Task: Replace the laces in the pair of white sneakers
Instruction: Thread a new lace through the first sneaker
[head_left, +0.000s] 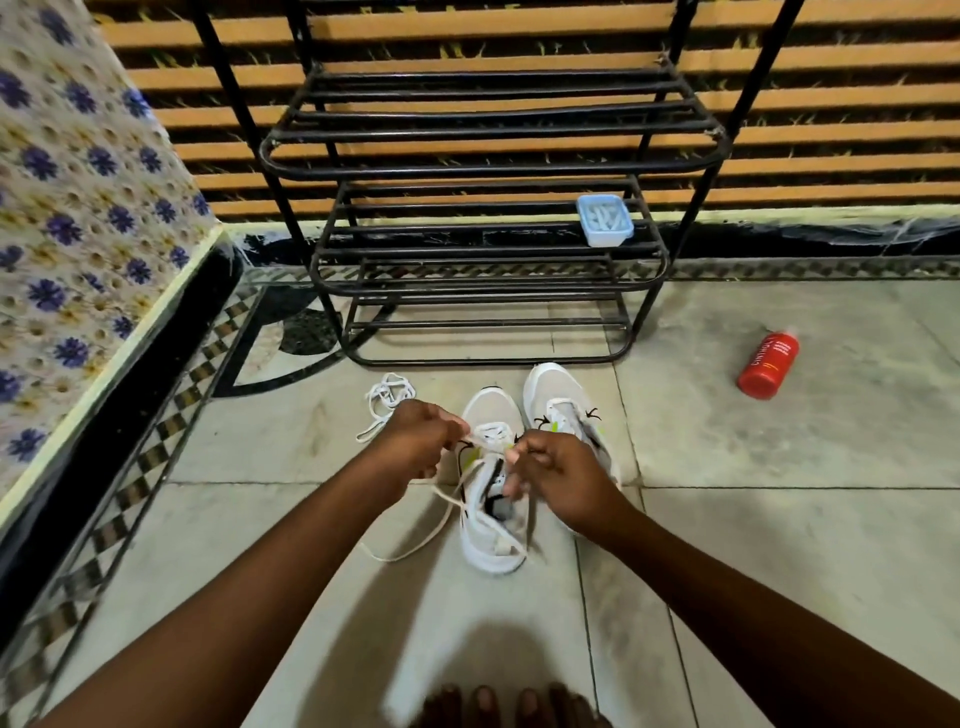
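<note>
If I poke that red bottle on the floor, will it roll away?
Probably. The red bottle lies on its side on smooth floor tiles, and its body looks round, so a sideways push should roll it. It may curve, since the cap end looks narrower.

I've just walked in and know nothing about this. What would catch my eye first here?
Most likely the two hands at the centre: the left hand and right hand each pinch a white lace over the nearer white sneaker, with its partner beside it on the tiled floor. Next, the black metal rack behind them with a small blue box on a shelf, and a red bottle lying on the floor at right.
</note>
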